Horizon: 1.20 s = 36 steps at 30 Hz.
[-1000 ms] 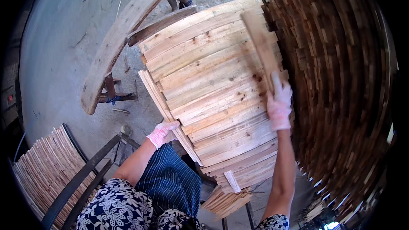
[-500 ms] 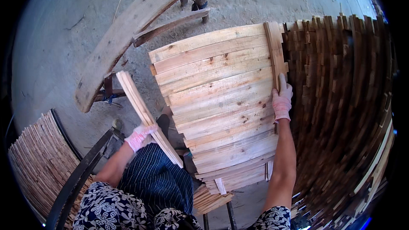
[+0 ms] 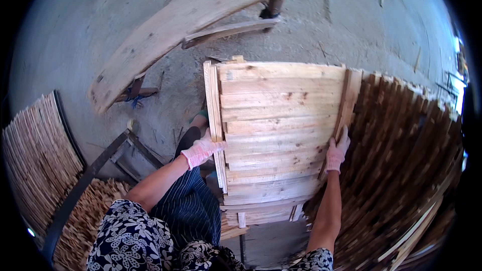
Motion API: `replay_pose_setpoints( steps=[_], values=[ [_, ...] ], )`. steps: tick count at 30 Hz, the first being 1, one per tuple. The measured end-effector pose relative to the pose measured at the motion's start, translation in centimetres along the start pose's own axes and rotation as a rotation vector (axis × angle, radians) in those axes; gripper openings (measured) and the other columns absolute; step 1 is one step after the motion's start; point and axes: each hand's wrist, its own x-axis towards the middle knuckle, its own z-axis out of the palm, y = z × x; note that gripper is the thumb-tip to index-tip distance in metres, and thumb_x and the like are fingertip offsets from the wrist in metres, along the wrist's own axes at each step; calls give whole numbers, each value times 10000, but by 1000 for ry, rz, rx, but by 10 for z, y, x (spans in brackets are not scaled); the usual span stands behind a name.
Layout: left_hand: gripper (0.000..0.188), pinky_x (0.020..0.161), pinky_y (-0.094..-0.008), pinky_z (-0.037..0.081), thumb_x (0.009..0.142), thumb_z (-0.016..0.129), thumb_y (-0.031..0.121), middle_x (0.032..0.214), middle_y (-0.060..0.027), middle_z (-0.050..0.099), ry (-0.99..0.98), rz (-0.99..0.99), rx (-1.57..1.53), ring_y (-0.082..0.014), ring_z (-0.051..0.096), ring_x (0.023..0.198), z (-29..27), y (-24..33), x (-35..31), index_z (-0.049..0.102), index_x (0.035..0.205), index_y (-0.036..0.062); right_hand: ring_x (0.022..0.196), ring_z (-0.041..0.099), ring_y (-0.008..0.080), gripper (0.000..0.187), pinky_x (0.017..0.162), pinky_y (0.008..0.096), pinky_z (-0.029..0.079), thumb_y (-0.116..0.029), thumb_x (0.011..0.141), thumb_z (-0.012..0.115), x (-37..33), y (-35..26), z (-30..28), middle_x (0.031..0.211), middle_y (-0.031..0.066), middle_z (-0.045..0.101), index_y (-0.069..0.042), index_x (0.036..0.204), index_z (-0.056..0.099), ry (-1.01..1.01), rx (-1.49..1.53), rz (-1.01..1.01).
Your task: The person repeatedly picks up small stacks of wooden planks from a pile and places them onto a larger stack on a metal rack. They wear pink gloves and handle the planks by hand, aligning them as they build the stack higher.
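Observation:
A layer of pale wooden slats (image 3: 281,125) lies side by side on a stack in front of me. My left hand (image 3: 203,149), in a pink-and-white knit glove, is closed around a few narrow wooden strips (image 3: 214,100) held along the slats' left ends. Along their right ends lies a wooden strip (image 3: 348,101). My right hand (image 3: 338,151), gloved alike, rests on this strip's lower part with fingers stretched out and thumb apart. Beneath the near edge of the layer, more slats and short crosspieces (image 3: 242,219) show.
Brown stacked wood strips (image 3: 396,155) fill the right side. A low wooden bench (image 3: 186,20) stands beyond, at the upper left. A dark metal frame (image 3: 90,185) and a bundle of thin strips (image 3: 40,140) are at my left, with loose wood pieces (image 3: 93,211) beside them.
My left hand has brought its strips rightward, from a slant away from the stack to upright against the slats' left ends. The slats now look more evenly lined up. My view has shifted.

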Motion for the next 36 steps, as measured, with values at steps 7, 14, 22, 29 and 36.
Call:
replay_pose_setpoints(
  steps=[7,14,22,29,36],
  values=[
    [1068,994,-376,512,772,862,380,1281,-231,606,164,82,279,-333,669,1074,-22,-77,-22,199,1504,-28,1313,433,460,723,1088,531,378,-189,839,747,-17,-12,-35,1406,267,450,-167,1497,449,-24,-519,-37],
    [986,960,-381,506,812,815,475,1188,-217,647,229,-18,588,-356,648,1138,27,-8,-27,242,1474,21,1293,539,357,479,1099,487,386,-396,998,530,125,-266,-15,1336,184,620,-84,1348,626,-143,-297,-726],
    [861,798,-346,558,870,769,373,1054,-150,617,109,-4,335,-242,647,994,19,31,-16,248,1471,42,1138,655,378,732,1073,492,403,-565,1057,207,180,-246,26,1180,209,705,-64,1200,722,-461,-815,-365],
    [1129,1048,-440,446,868,689,595,1374,-332,539,127,-225,744,-417,569,1279,71,67,-54,28,1576,14,1030,672,285,352,1023,418,428,-305,970,449,118,-205,30,998,91,744,-135,996,756,-24,-343,-586],
    [992,984,-404,503,842,803,398,1235,-249,636,206,-137,532,-321,657,1137,57,46,-73,191,1507,-11,1090,663,276,390,1061,433,404,-325,999,426,103,-205,34,1050,86,749,-140,1017,770,62,-202,-562]
  ],
)
